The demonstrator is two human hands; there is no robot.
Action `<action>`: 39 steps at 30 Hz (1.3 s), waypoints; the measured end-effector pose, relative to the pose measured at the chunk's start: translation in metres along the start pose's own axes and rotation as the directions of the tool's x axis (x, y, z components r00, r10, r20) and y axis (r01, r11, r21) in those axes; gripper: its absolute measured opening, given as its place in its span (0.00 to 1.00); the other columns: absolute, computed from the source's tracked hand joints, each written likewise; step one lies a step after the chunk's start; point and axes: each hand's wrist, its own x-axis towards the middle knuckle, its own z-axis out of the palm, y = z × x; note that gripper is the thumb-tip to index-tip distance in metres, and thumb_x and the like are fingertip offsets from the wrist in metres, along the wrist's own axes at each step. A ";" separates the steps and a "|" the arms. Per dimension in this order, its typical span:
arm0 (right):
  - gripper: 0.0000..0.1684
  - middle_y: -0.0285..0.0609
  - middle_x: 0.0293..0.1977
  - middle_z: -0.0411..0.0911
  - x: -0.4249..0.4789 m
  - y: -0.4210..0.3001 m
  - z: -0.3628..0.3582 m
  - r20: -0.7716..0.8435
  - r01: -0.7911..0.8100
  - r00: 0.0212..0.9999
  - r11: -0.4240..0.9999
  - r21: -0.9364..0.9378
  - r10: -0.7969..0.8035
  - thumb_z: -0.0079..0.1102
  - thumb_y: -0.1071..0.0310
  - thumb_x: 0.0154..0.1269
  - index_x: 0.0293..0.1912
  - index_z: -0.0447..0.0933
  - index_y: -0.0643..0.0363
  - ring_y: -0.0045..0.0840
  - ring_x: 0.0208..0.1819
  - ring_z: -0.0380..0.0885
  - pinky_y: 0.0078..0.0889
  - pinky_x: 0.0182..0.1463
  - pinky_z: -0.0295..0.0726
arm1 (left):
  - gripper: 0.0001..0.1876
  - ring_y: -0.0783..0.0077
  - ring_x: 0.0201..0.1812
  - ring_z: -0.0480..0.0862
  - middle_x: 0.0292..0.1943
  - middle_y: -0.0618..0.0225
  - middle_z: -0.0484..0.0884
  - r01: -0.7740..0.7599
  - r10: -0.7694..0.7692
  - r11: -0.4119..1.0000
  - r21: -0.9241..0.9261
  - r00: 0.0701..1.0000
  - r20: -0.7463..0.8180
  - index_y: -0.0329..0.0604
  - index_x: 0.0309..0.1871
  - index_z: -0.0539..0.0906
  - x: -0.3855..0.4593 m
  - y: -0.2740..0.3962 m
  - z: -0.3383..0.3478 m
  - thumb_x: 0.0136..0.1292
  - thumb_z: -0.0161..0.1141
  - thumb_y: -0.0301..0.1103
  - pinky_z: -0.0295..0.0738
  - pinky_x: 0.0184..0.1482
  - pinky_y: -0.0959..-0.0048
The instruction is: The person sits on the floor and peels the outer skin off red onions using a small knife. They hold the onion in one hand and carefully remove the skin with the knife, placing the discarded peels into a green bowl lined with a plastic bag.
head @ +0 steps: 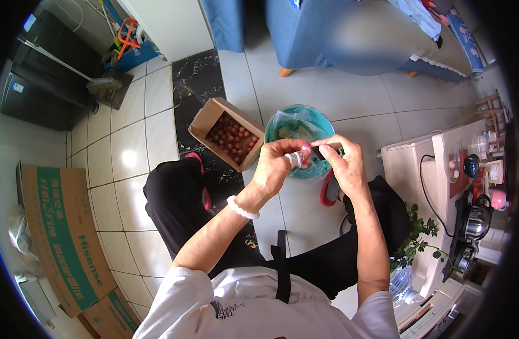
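Observation:
Over a teal bin (323, 116) lined with a clear plastic bag, my left hand (280, 163) grips a small pinkish-red round fruit or bulb (307, 148) between thumb and fingers. White netting or wrap (295, 159) is around or against its fingers. My right hand (342, 156) holds a small dark tool (317, 152) against the round thing; its exact kind cannot be told. Pale scraps lie in the bin, and some green string shows near my right hand. Left of the bin, a cardboard box (204, 120) holds several dark red round fruits or bulbs (232, 137).
My knees flank the bin. A blue sofa (293, 38) stands beyond it. At right are a pale cabinet (425, 169) with kettles and a leafy plant (418, 237). Large Hisense cartons (64, 229) stand at left; a broom (102, 84) and dustpan are farther up.

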 end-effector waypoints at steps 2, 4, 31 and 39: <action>0.09 0.41 0.28 0.81 0.001 0.004 -0.001 0.001 -0.014 1.000 1.000 -0.023 0.014 0.59 0.69 0.66 0.38 0.79 0.66 0.16 0.30 0.75 0.23 0.37 0.74 | 0.08 0.77 0.34 0.81 0.35 0.64 0.84 -0.022 0.021 1.000 0.011 1.000 0.004 0.30 0.44 0.82 -0.001 -0.001 0.000 0.62 0.62 0.22 0.78 0.41 0.79; 0.08 0.40 0.28 0.81 0.001 0.004 0.001 -0.024 -0.011 1.000 1.000 -0.027 0.010 0.59 0.69 0.66 0.38 0.79 0.66 0.16 0.31 0.75 0.23 0.37 0.74 | 0.08 0.77 0.34 0.81 0.35 0.65 0.84 -0.007 0.007 1.000 0.012 1.000 -0.013 0.30 0.44 0.83 -0.001 -0.001 0.000 0.62 0.62 0.23 0.78 0.42 0.79; 0.10 0.39 0.28 0.81 -0.002 -0.004 0.000 -0.002 -0.064 0.998 0.998 0.021 0.064 0.59 0.67 0.66 0.38 0.80 0.66 0.15 0.32 0.74 0.22 0.38 0.74 | 0.09 0.75 0.34 0.82 0.35 0.62 0.84 0.003 -0.003 0.999 -0.041 1.000 0.013 0.29 0.44 0.82 0.001 -0.002 -0.003 0.62 0.62 0.22 0.78 0.40 0.78; 0.10 0.39 0.26 0.80 -0.001 0.002 0.004 -0.033 -0.050 0.998 0.999 -0.013 0.050 0.60 0.68 0.65 0.35 0.79 0.67 0.14 0.30 0.73 0.23 0.36 0.73 | 0.09 0.76 0.33 0.81 0.35 0.63 0.84 -0.006 0.005 1.000 -0.005 0.999 -0.031 0.29 0.44 0.82 -0.001 -0.004 -0.002 0.61 0.63 0.22 0.78 0.40 0.78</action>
